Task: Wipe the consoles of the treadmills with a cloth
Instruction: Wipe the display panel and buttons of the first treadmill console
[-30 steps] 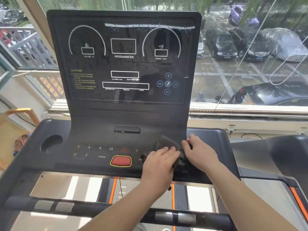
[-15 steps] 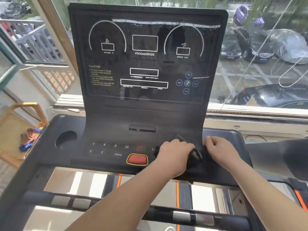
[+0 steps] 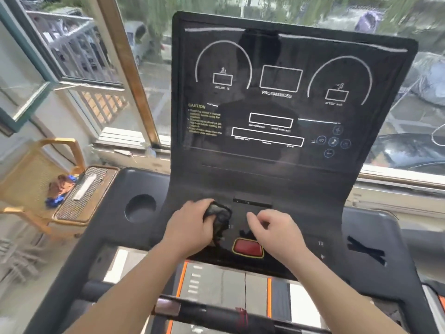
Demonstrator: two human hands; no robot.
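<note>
Whereas both hands held it at the right of the console (image 3: 301, 194) a moment ago, the cloth (image 3: 218, 216) now sits left of the red button (image 3: 248, 247), bunched in the curled left hand (image 3: 190, 227). The right hand (image 3: 277, 233) hovers empty, fingers loosely curled. Farther up, the screen (image 3: 289, 104) probably awaits wiping.

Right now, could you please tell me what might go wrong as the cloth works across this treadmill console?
The left hand grips the cloth near the red button, and the right hand is close by it, so a key might get pressed. The thin cord hanging below that button could snag.
</note>
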